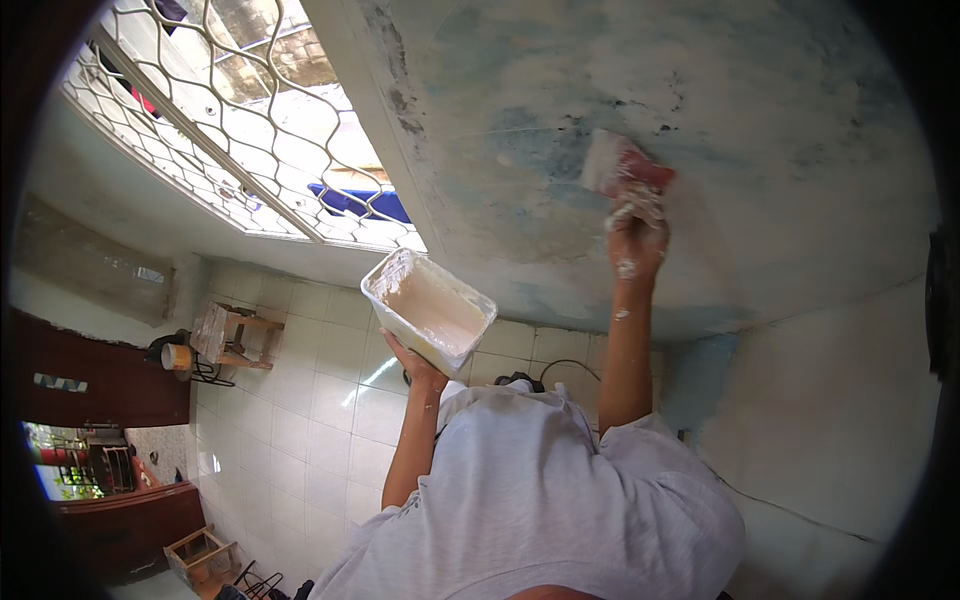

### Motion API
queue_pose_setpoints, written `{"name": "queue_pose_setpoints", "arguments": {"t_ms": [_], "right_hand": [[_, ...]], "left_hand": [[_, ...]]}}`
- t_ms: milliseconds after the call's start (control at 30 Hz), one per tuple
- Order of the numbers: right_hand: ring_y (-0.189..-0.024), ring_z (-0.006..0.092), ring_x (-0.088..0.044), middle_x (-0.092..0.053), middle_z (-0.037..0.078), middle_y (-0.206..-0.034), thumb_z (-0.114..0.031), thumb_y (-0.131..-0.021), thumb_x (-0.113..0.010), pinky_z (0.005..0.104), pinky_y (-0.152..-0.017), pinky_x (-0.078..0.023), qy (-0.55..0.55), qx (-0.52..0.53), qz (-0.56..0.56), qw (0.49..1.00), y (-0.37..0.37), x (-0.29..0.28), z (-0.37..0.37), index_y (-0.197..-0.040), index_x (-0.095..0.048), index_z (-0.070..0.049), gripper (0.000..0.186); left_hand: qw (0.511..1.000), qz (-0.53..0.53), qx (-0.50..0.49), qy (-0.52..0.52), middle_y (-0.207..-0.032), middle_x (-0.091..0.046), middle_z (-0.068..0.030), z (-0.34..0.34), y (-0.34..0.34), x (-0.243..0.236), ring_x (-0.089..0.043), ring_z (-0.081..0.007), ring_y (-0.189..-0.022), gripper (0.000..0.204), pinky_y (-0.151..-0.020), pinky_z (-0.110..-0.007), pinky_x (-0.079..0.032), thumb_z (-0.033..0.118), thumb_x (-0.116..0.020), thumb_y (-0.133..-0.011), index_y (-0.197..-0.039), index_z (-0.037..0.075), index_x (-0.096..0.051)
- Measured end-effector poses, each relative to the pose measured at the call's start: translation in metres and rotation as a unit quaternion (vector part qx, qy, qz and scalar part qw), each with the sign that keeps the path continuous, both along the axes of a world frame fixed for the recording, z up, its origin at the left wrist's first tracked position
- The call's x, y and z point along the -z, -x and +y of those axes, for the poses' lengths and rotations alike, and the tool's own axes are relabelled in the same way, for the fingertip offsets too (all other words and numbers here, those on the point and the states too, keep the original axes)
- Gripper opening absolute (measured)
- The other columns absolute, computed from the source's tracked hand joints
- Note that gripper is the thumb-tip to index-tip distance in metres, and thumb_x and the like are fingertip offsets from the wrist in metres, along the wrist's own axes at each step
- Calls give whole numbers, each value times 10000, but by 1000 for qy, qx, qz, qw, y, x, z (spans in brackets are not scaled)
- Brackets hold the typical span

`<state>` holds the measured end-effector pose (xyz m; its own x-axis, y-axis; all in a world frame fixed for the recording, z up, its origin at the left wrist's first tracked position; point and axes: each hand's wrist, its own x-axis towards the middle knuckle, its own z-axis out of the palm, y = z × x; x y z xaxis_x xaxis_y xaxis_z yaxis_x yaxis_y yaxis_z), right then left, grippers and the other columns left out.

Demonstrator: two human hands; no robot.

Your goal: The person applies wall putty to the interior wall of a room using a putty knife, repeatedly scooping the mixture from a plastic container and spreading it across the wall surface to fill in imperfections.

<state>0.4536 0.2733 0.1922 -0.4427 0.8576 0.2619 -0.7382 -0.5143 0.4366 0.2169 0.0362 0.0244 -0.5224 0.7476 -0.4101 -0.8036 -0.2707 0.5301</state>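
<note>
My left hand holds up a white plastic tub from below, at its side. The tub is tilted and has creamy off-white paste inside, with thicker smears near one end. Higher up and to the right, my right hand is closed round a putty knife with a red part and a whitish blade. It lies against the patchy blue-and-white wall, and looks blurred. White paste coats the fingers and spots the wrist of that hand.
A window with a curved metal grille is at the upper left. Pale tiles cover the floor below. A wooden stool, an orange-and-white bucket and another wooden stool stand left, near brown doors.
</note>
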Motion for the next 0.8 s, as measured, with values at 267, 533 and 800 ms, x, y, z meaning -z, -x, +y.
{"name": "queue_pose_setpoints", "arguments": {"t_ms": [267,533,800], "right_hand": [[-536,142,-518,-517,50,-723,-61,-962,-483,260,-478,-497,-23,186,6,982,-136,-18,-35,-829,-494,-43,135],[-608,144,-513,-555,89,-708,-131,-954,-556,229,-477,-456,-57,-73,-246,965,61,53,-62,-1038,-613,112,264],[-613,145,-485,-545,95,-757,-107,-930,-535,244,-544,-468,49,-185,-216,958,150,95,-18,-939,-580,88,200]], "left_hand": [[990,-70,89,-86,-1521,-391,-94,33,-12,41,-418,-299,-1367,810,-1126,-430,-384,731,-273,-965,-1530,152,-317],[1000,-7,21,-8,-1527,-385,-78,8,-10,11,-434,-296,-1358,810,-1119,-436,-399,740,-257,-960,-1532,169,-315],[999,-16,-6,-29,-1560,-331,-78,-15,13,24,-388,-317,-1393,882,-1134,-463,-388,797,-222,-921,-1557,187,-266]]}}
